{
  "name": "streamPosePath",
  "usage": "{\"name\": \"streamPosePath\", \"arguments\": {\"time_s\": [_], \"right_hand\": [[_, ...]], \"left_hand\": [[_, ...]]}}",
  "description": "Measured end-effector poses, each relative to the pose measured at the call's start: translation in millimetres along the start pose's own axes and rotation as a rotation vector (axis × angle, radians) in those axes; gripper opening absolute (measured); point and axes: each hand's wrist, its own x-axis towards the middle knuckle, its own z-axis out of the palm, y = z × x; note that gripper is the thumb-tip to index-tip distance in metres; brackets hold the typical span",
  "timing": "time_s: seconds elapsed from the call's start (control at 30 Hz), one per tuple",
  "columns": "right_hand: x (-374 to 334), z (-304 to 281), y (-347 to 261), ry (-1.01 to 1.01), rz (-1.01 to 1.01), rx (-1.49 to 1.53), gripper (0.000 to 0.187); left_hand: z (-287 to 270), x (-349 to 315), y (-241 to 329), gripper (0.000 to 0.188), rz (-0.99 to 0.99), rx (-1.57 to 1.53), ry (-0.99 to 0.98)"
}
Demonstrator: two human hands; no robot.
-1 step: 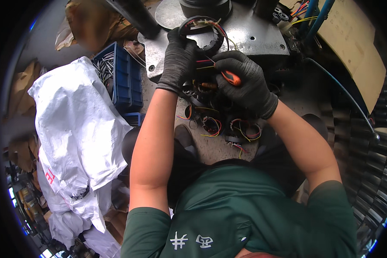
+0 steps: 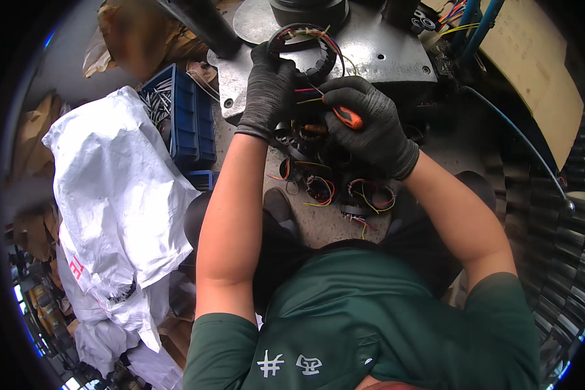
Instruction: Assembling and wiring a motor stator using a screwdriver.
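Observation:
My left hand [image 2: 271, 91], in a dark grey knitted glove, is closed on the left side of a motor stator [image 2: 335, 60]. This black ring has wire windings along its inside and red, yellow and dark leads hanging from it. It is held tilted over the front of a metal machine plate [image 2: 396, 60]. In my gloved right hand [image 2: 368, 120] is a screwdriver with an orange and black handle [image 2: 350, 117]. Its thin shaft points up and left to the lower edge of the ring. Whether the tip touches the stator I cannot tell.
Several more stators [image 2: 318, 188] with coloured leads lie on the floor below my hands. At left stand a blue crate [image 2: 194, 123] of metal parts and a white woven sack [image 2: 120, 188]. Cardboard [image 2: 533, 71] and a blue cable [image 2: 510, 123] are at right, near stacked metal pieces [image 2: 559, 253].

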Motion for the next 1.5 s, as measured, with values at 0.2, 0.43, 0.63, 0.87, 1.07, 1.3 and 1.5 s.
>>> {"name": "streamPosePath", "arguments": {"time_s": [0.2, 0.43, 0.63, 0.87, 1.07, 1.3, 1.5], "right_hand": [[-0.9, 2.3, 1.2, 0.008, -0.014, -0.080, 0.028], [0.7, 10.5, 1.7, 0.055, -0.017, -0.112, 0.028], [-8.6, 16.1, 1.0, -0.061, -0.207, -0.291, 0.027], [-25.3, 23.4, 7.7, -0.149, -0.310, -0.378, 0.025], [-27.2, 19.3, 3.6, -0.150, -0.324, -0.415, 0.021], [-10.7, 9.5, -5.6, 0.006, -0.064, -0.047, 0.022], [-6.2, 10.8, -6.4, 0.046, -0.031, 0.014, 0.020]], "left_hand": [[2.6, 0.4, 4.9, 0.050, 0.021, -0.026, 0.050], [-1.2, 3.3, 8.2, 0.052, 0.016, 0.127, 0.081], [0.6, -2.5, 18.2, 0.049, -0.030, 0.087, 0.098], [0.1, -1.1, 15.6, 0.052, -0.114, -0.033, 0.082], [-1.5, 7.0, 4.2, 0.050, -0.169, -0.208, 0.081], [-1.2, 7.0, -1.0, 0.048, -0.039, 0.053, 0.120], [0.2, 3.1, 9.1, 0.048, -0.085, 0.019, 0.120]]}}
